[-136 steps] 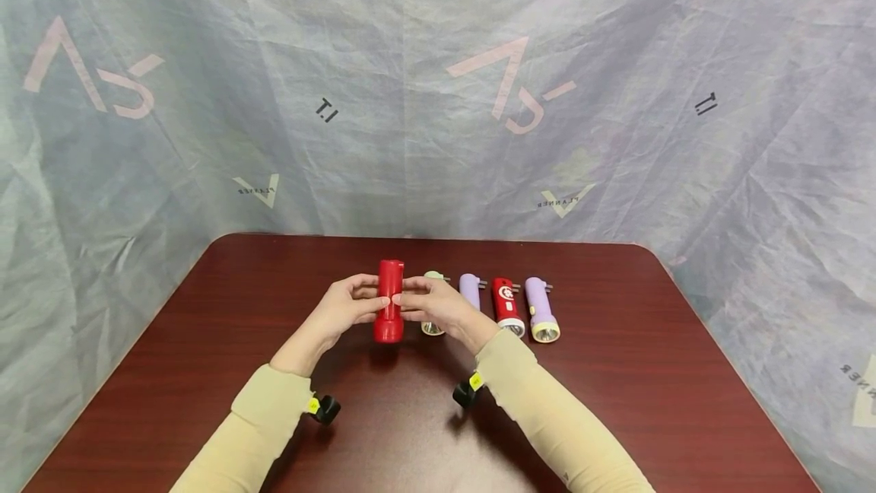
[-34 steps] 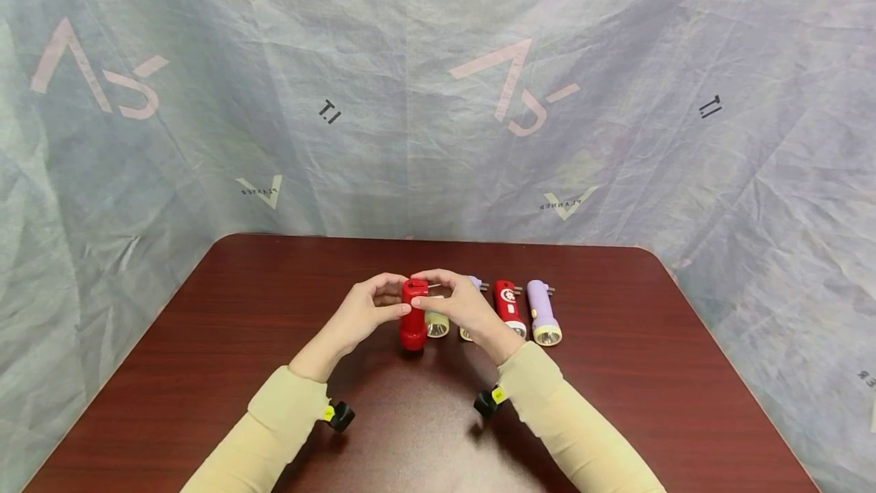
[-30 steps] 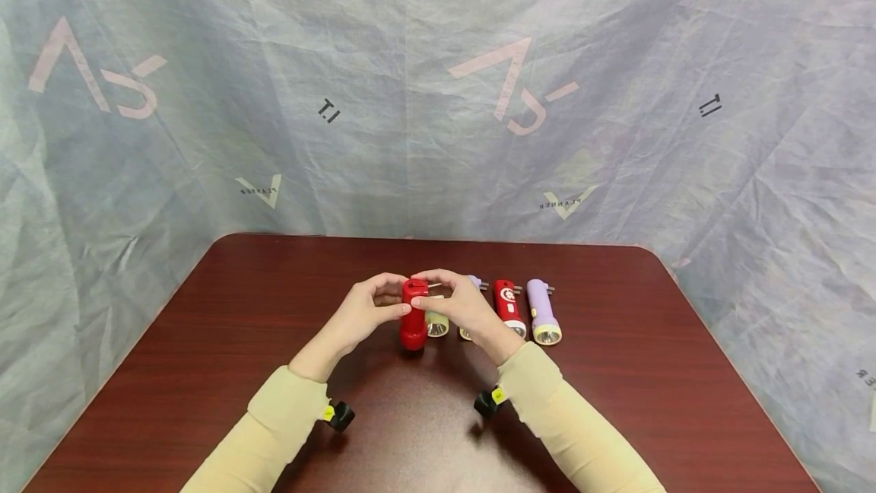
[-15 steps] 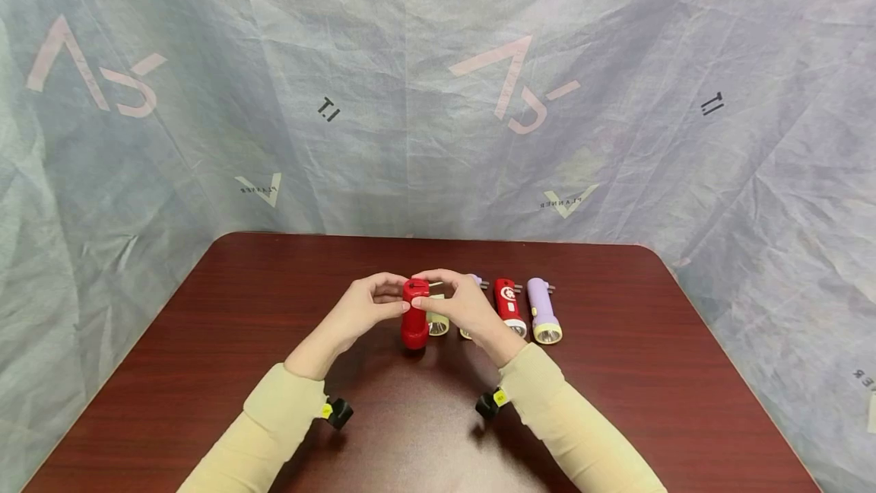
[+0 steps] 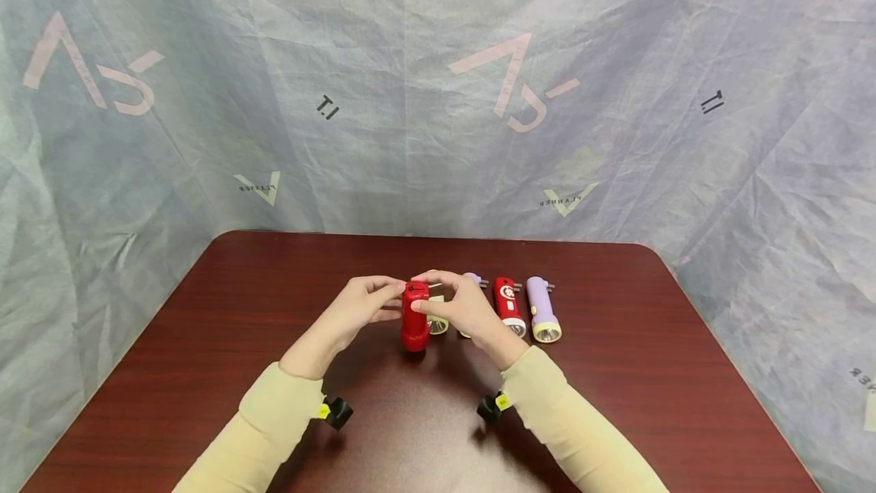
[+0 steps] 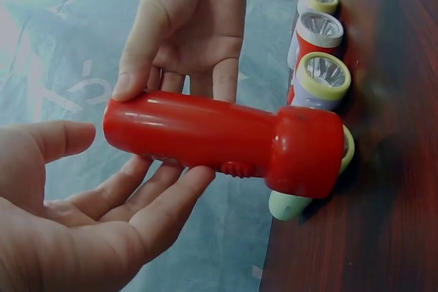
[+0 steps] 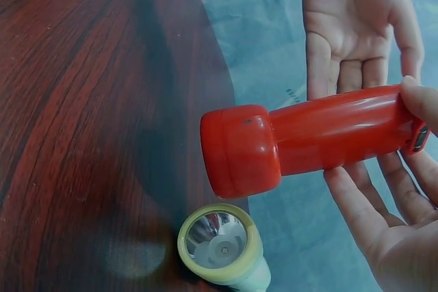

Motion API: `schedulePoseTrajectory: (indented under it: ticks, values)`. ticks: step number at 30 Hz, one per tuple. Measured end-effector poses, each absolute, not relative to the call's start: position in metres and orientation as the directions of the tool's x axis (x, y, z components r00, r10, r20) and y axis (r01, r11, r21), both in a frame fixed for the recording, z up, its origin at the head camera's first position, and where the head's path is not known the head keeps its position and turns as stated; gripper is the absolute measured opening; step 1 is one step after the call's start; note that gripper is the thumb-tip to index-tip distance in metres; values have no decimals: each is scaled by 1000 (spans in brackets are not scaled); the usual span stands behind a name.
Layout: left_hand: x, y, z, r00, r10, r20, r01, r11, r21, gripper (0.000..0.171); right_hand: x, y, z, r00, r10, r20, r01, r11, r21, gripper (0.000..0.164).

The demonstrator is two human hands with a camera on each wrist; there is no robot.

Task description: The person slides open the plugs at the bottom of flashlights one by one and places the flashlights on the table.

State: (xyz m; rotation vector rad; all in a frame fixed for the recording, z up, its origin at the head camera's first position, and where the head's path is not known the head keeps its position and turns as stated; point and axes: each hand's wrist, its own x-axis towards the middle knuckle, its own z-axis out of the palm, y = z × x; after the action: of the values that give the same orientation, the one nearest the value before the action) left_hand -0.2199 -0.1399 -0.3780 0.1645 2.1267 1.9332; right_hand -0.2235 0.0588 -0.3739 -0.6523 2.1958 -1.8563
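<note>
A red flashlight (image 5: pixel 414 329) stands upright with its wide head down, between both hands over the middle of the table. My right hand (image 5: pixel 468 310) pinches its upper end, the thumb in front and the fingers behind. Fingertips of my left hand (image 5: pixel 349 314) touch the flashlight's side. In the left wrist view, the left thumb (image 6: pixel 72 138) is raised and apart from the red body, while a ridged red switch (image 6: pixel 237 169) shows beside the fingertips. The right wrist view shows a small black part (image 7: pixel 420 139) at the tail end.
Behind the right hand lies a pale green flashlight (image 5: pixel 436 322), partly hidden. A row continues rightward with a mostly covered purple one (image 5: pixel 472 278), a red one with a white rim (image 5: pixel 507 303) and another purple one (image 5: pixel 541 303). Grey cloth (image 5: pixel 411 135) hangs behind the table (image 5: pixel 342 432).
Since the oldest frame, the red flashlight has moved slightly right and lower, its tail tipped toward me. In the last half second the left thumb has shifted up off the body.
</note>
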Motion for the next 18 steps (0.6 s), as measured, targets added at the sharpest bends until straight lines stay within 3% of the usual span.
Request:
schedulePoseTrajectory:
  ticks: [18]
  values:
    - [-218,-135,-375,-979,174,-108,-81,155,985,32,-214,57,-369,-894,-427,135,-221,158,-962,37]
